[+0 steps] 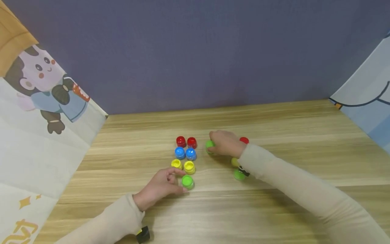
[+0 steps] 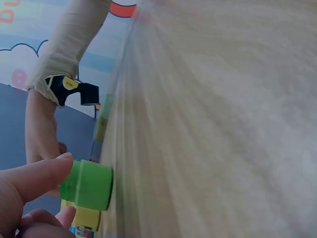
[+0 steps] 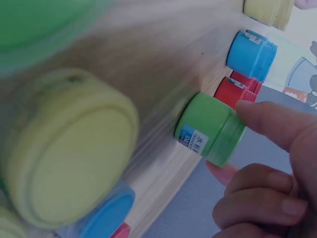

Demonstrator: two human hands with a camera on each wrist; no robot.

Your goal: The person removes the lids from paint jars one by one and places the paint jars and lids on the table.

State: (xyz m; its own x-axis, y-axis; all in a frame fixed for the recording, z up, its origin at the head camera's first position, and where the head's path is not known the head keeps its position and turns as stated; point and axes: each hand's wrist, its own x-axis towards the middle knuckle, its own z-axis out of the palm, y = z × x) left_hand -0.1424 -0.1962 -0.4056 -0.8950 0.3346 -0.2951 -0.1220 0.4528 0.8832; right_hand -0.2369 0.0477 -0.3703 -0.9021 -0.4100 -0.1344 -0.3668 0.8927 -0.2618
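My left hand (image 1: 166, 183) has thumb and index finger on either side of a small green paint jar (image 1: 187, 182) on the table. In the left wrist view, the thumb meets that jar's lid side. My right hand (image 1: 228, 143) pinches another green paint jar (image 3: 205, 126) between thumb and a finger, farther back. Its remaining fingers are curled. Between the hands stand jars in pairs: red (image 1: 191, 142), blue (image 1: 191, 154) and yellow (image 1: 189, 167). The left yellow jar (image 1: 176, 164) is close to the left index finger.
Under the right forearm stand more jars, partly hidden: red (image 1: 244, 140), yellow (image 1: 234, 162) and green (image 1: 239, 174). A blue jar (image 3: 109, 213) shows there in the right wrist view. A dark wall panel (image 1: 213, 61) rises behind the wood-grain table (image 1: 274, 210).
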